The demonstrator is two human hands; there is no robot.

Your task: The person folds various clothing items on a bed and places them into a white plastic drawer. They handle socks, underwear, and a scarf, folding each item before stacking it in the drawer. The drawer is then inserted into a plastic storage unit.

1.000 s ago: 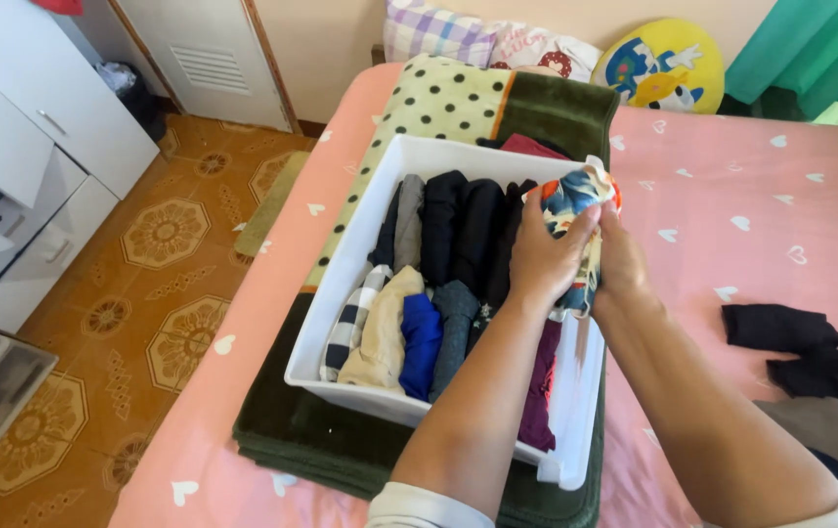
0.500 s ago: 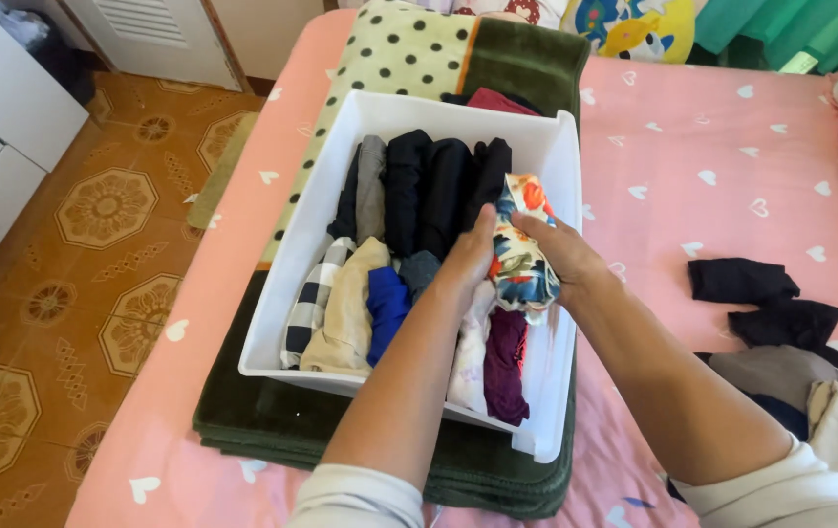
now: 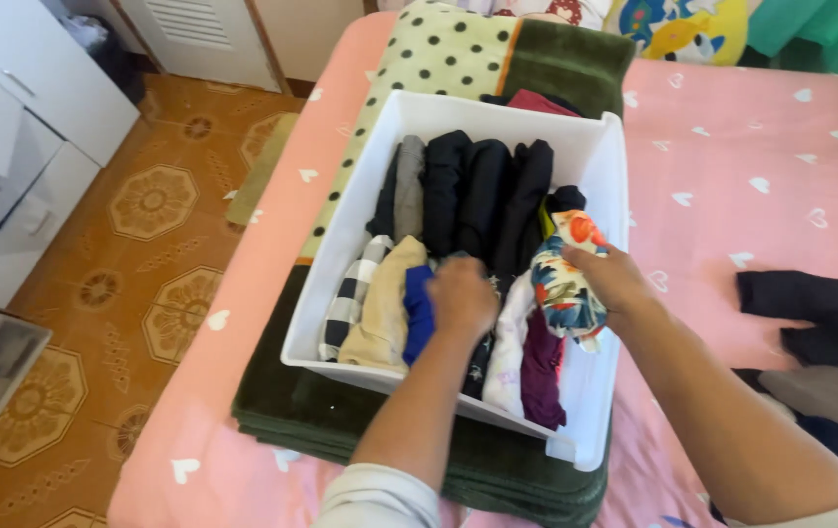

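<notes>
Right hand (image 3: 612, 279) clamps the floral roll (image 3: 565, 284); left hand (image 3: 463, 296), closed, should part the clothes (image 3: 482, 196) beside it.

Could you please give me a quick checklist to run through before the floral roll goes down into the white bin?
1. Right hand grips the floral roll: ok.
2. Left hand presses on the folded clothes, holding them aside: ok.
3. Gap beside the purple garment wide enough: cannot tell.
4. White bin sits flat on the green blanket: ok.
5. Roll stays tight, no loose ends: cannot tell.
</notes>
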